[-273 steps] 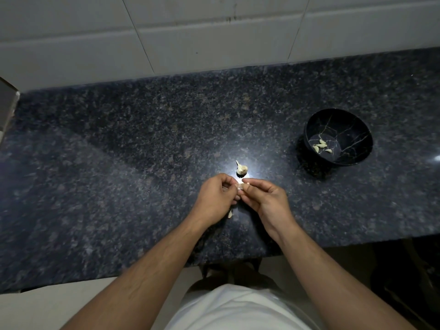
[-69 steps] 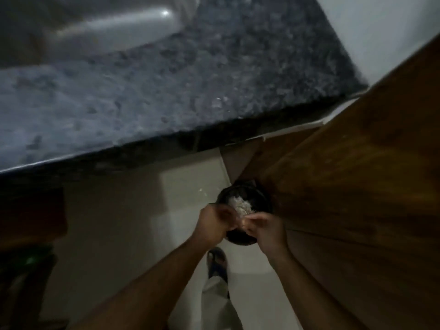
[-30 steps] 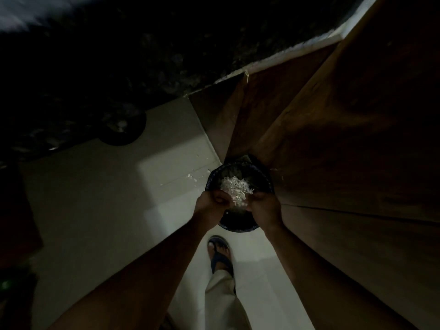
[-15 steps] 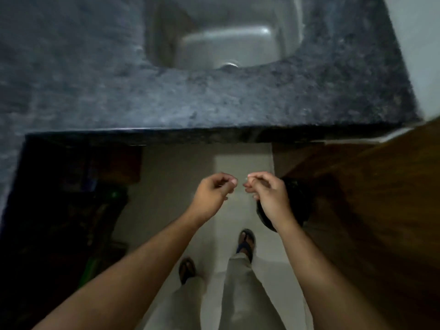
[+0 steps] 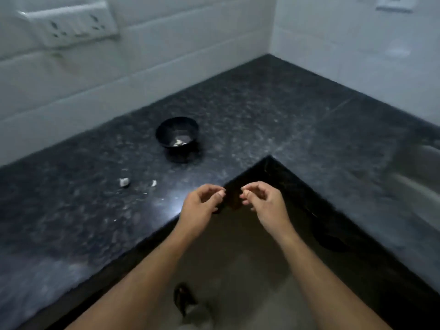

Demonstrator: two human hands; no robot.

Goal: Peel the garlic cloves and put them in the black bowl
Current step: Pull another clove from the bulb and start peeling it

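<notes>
Presently both hands hover off the countertop (image 5: 273, 120) at its inner corner, left hand (image 5: 202, 206) and right hand (image 5: 263, 203) loosely curled, apparently empty, with the remaining garlic pieces (image 5: 124, 182) forward-left near the front edge, nearer the left hand, short of the black bowl (image 5: 177, 134).

dark granite counter (image 5: 273, 110) | white tiled wall (image 5: 166, 44) | socket panel (image 5: 69, 25) | sink (image 5: 419, 172)

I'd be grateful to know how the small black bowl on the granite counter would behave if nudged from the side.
The small black bowl looks light, with only a few pale garlic pieces inside, so it would probably slide. The polished granite counter seems slick. Its narrow base and wider rim suggest a high push might tip it.
</notes>
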